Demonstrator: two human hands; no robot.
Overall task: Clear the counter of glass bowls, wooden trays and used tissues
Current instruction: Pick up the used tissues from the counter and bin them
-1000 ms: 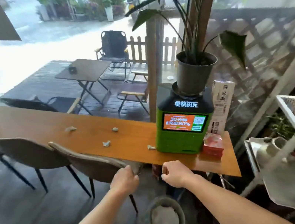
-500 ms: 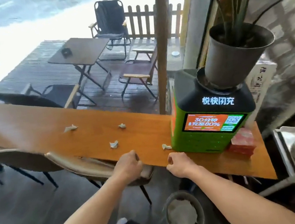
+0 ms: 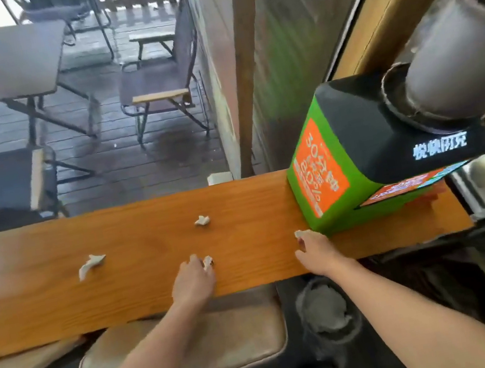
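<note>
Several crumpled white used tissues lie on the long wooden counter (image 3: 46,306). My left hand (image 3: 192,283) rests on the counter's near half and pinches one small tissue (image 3: 208,261) between thumb and forefinger. My right hand (image 3: 315,250) lies palm down further right, its fingertips touching another tissue (image 3: 300,233) right beside the green box. Two more tissues lie loose: one (image 3: 201,220) towards the far edge, one (image 3: 91,264) to the left. I see no glass bowls or wooden trays.
A green and black charging box (image 3: 360,164) with a grey plant pot (image 3: 453,52) on top stands at the counter's right end. Under the counter are a padded chair seat (image 3: 229,340) and a round bin (image 3: 326,311) holding paper. Behind the glass are patio chairs and a table.
I have leaned in over the counter. Both hands moved from the near edge onto the top, the left closing on one tissue, the right reaching another.
</note>
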